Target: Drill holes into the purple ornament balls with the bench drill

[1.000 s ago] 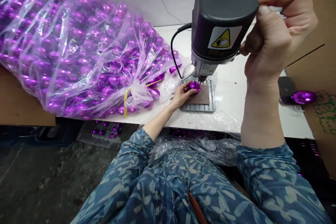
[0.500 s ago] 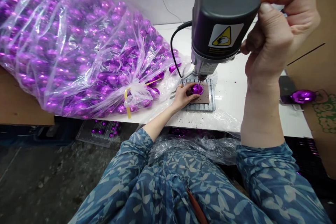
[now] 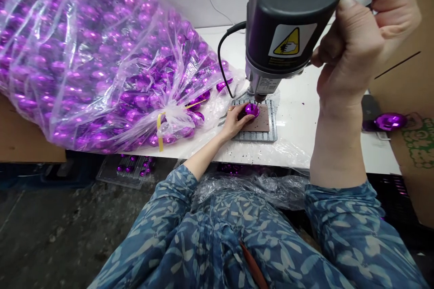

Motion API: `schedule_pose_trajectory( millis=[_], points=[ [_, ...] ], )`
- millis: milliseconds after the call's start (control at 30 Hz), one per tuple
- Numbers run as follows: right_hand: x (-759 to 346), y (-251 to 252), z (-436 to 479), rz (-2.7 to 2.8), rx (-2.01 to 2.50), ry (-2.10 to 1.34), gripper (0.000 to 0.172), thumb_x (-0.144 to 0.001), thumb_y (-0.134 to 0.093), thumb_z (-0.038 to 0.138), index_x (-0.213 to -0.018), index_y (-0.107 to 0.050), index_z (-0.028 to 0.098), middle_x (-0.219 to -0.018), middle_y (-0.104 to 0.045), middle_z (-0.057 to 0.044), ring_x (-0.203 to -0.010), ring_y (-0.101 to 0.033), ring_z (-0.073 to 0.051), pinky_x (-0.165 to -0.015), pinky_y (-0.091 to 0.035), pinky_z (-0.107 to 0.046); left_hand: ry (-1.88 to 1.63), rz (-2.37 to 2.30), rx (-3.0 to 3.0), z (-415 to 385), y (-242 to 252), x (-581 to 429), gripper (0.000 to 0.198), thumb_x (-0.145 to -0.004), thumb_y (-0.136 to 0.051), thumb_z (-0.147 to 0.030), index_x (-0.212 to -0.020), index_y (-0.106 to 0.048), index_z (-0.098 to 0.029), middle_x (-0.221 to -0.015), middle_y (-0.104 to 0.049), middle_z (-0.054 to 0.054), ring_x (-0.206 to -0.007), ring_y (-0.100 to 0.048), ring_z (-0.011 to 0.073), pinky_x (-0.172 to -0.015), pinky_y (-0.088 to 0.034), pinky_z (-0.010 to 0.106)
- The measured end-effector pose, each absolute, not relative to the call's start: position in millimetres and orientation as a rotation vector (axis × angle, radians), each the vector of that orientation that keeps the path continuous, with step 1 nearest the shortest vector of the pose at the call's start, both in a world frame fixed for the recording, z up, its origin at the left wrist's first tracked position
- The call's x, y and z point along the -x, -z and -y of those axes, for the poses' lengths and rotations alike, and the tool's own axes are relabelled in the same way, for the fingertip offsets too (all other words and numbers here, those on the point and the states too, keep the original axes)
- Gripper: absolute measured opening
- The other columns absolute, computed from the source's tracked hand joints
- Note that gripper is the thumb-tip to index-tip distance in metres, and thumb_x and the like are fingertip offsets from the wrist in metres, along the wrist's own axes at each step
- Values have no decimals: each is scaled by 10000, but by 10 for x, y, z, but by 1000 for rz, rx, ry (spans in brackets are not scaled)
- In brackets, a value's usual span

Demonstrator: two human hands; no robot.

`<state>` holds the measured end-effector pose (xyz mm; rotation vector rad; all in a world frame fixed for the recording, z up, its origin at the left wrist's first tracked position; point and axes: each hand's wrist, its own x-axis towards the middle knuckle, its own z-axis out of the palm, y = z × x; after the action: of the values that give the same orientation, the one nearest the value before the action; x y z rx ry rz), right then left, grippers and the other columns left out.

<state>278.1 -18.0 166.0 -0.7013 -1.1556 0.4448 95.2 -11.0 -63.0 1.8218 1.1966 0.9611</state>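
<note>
Purple and shiny, a faceted ball (image 3: 252, 110) rests on a brown board (image 3: 259, 125) on the drill press's metal base (image 3: 272, 135). Curled around its left side, the thumb and fingers of my left hand (image 3: 234, 122) grip it. The black drill press head (image 3: 288, 13) stands above, its chuck (image 3: 260, 98) close over the ball. My right hand (image 3: 366, 40) is raised at the head's right side, fingers wrapped round a lever that is mostly hidden behind hand and head.
A big clear bag (image 3: 101, 63) of purple balls fills the left side, tied with a yellow strip (image 3: 160, 132). Another purple ball (image 3: 390, 121) lies at right by a cardboard box (image 3: 412, 99). Dark shavings dot the white table (image 3: 294, 113). A tray (image 3: 127, 171) of small balls is below.
My right hand has shifted slightly up and to the right. The ball in my left hand has moved slightly away from me, and the drill bit appears clear of it.
</note>
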Motion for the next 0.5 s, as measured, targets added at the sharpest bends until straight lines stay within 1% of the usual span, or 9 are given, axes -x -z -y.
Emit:
schedule_pose_trajectory(
  millis=[100, 167, 233, 367, 500],
  points=[
    [-2792, -1655, 171, 1163, 749, -418, 44, -899, -643, 188, -859, -643, 206, -761, -625, 61, -427, -359, 10, -365, -263, -160, -960, -1166, -1887, 65, 592, -926, 497, -994, -716, -545, -1398, -706, -255, -1414, -732, 131, -1358, -594, 329, -1228, -380, 533],
    [-2794, -1651, 168, 1177, 797, -393, 23, -906, -634, 210, -884, -634, 213, -809, -645, 61, -440, -371, 11, -368, -274, -157, -956, -1171, -1894, 61, 572, -924, 482, -989, -727, -517, -1394, -709, -257, -1398, -740, 130, -1369, -593, 332, -1233, -377, 540],
    [-2792, -1649, 172, 1183, 812, -380, 15, -915, -632, 208, -901, -625, 209, -834, -642, 55, -445, -375, 14, -372, -277, -159, -952, -1194, -1872, 85, 566, -933, 496, -965, -765, -475, -1402, -704, -248, -1375, -741, 135, -1365, -595, 330, -1224, -399, 533],
    [-2775, -1661, 197, 1159, 758, -421, 67, -928, -624, 140, -882, -623, 188, -792, -612, 51, -437, -376, 13, -372, -264, -176, -992, -1184, -1824, 182, 582, -967, 589, -871, -871, -424, -1399, -691, -234, -1394, -708, 140, -1340, -623, 323, -1177, -475, 504],
    [-2747, -1699, 214, 1145, 806, -429, 123, -942, -599, 99, -862, -611, 193, -778, -625, 84, -416, -369, 23, -362, -249, -172, -1052, -1066, -1789, 251, 599, -1005, 571, -836, -901, -360, -1345, -674, -236, -1388, -718, 121, -1315, -658, 306, -1157, -516, 492]
  ],
)
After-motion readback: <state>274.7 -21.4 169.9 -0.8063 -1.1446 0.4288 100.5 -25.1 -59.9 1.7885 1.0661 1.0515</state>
